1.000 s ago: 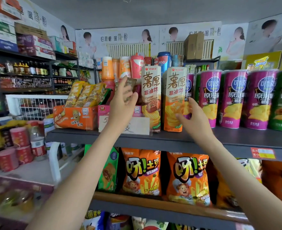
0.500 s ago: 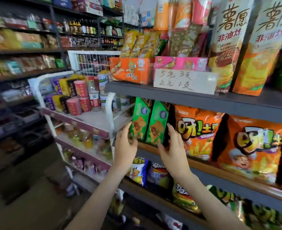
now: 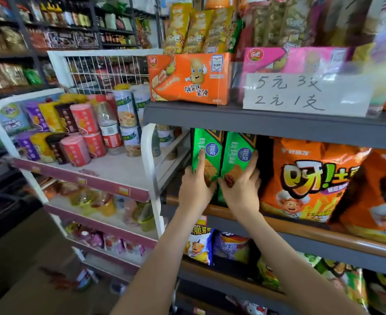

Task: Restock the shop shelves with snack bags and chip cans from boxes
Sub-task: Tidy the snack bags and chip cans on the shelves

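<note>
1. Left hand (image 3: 195,189): grasps the left pack (image 3: 206,153) at its lower left edge, with one finger lying straight up the front.
2. Right hand (image 3: 242,192): grasps the right pack (image 3: 237,155), with fingers round its right edge and the thumb on the front.
3. Both green packs stand upright and touch side by side at the left end of the middle shelf (image 3: 278,223).
4. Orange bags (image 3: 312,183) stand near the right pack, across a dark gap.
5. Lower shelf: a blue bag (image 3: 198,244) stands below the hands.
6. Upper shelf (image 3: 233,120): carries an orange box (image 3: 187,80), a pink box (image 3: 289,60) and a handwritten price card (image 3: 305,94).
7. White rack (image 3: 148,155), left of the shelves: holds stacked cans (image 3: 82,119).
8. Far left: dark shelving (image 3: 28,48) with bottles and packets, too blurred to read.
</note>
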A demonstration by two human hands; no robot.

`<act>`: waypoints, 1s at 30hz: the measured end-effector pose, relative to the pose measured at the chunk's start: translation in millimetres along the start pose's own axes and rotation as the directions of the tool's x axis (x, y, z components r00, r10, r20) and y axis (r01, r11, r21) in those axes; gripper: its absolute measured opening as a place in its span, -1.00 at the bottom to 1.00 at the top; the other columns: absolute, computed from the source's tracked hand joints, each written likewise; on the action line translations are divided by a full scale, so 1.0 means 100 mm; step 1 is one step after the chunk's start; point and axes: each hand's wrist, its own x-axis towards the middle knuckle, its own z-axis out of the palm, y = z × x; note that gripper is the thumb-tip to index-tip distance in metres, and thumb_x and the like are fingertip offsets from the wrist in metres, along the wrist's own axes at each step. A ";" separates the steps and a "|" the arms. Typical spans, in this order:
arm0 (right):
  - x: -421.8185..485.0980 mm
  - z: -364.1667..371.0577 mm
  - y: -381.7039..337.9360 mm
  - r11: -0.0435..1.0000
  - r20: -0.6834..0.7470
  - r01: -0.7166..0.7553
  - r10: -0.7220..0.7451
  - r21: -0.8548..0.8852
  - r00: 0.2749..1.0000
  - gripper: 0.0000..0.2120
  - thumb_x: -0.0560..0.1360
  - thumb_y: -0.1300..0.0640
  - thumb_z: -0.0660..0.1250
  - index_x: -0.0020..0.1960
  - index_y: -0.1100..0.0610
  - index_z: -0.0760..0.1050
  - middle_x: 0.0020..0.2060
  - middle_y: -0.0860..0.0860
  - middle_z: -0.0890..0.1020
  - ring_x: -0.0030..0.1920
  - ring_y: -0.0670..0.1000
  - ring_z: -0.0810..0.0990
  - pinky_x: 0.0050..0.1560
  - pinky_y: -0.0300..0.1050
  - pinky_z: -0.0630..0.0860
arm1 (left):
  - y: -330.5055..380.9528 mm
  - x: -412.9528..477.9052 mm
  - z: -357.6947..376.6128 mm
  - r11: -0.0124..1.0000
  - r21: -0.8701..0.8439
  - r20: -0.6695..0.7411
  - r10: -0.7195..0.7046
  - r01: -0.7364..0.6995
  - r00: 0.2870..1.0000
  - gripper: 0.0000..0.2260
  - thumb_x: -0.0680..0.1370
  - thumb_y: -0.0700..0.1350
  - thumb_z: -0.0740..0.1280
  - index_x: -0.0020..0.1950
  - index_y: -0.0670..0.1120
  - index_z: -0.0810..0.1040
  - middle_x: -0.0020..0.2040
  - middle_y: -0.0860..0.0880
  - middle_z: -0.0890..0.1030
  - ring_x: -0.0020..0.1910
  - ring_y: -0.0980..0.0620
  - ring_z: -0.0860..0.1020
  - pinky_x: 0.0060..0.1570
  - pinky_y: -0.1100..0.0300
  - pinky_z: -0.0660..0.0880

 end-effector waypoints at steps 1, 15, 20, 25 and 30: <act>0.01 0.00 0.00 1.000 -0.004 -0.002 0.002 -0.002 1.000 0.02 0.45 0.05 0.44 0.56 0.10 -0.28 0.39 0.21 0.24 0.35 0.27 0.27 0.23 0.13 0.34 | 0.00 0.01 0.00 1.000 -0.011 0.015 -0.001 0.002 1.000 -0.15 0.55 0.02 0.37 0.57 0.21 -0.22 0.25 -0.23 0.38 0.16 -0.27 0.49 0.06 -0.07 0.47; -0.01 -0.05 0.06 0.997 -0.019 -0.052 0.054 0.062 0.998 -0.04 0.43 0.13 0.46 0.55 0.20 -0.14 0.36 0.24 0.30 0.24 0.28 0.46 0.08 0.05 0.48 | -0.12 0.07 -0.06 1.000 -0.024 0.033 -0.002 0.003 0.999 -0.07 0.49 0.10 0.41 0.55 0.22 -0.26 0.20 -0.23 0.39 0.06 -0.27 0.51 -0.07 0.02 0.47; -0.02 0.00 0.09 0.997 -0.022 -0.047 0.048 0.063 0.999 -0.04 0.41 0.10 0.47 0.55 0.19 -0.11 0.35 0.23 0.31 0.30 0.29 0.40 0.14 0.13 0.48 | -0.11 0.06 -0.04 1.000 -0.005 0.018 0.022 -0.022 1.000 -0.09 0.49 0.09 0.40 0.56 0.20 -0.25 0.20 -0.23 0.38 0.06 -0.28 0.51 -0.12 0.04 0.45; -0.10 -0.10 0.06 0.998 -0.025 0.035 -0.034 0.057 0.999 -0.07 0.45 0.13 0.45 0.56 0.20 -0.13 0.40 0.21 0.25 0.42 0.23 0.25 0.31 0.09 0.36 | -0.01 -0.02 -0.02 0.999 -0.040 -0.037 0.028 -0.029 0.999 -0.13 0.50 0.03 0.39 0.59 0.14 -0.17 0.38 -0.28 0.25 0.30 -0.29 0.35 0.21 -0.09 0.41; -0.39 -0.59 0.13 0.937 -0.158 0.347 -0.336 0.046 0.929 -0.39 0.53 0.24 0.32 0.50 0.17 0.15 0.30 0.06 0.36 0.30 0.04 0.37 0.24 -0.22 0.37 | 0.39 -0.36 0.05 0.947 -0.181 -0.371 0.186 -0.267 0.910 -0.39 0.52 -0.19 0.34 0.55 -0.04 0.23 0.29 -0.25 0.33 0.32 -0.21 0.30 0.29 0.04 0.32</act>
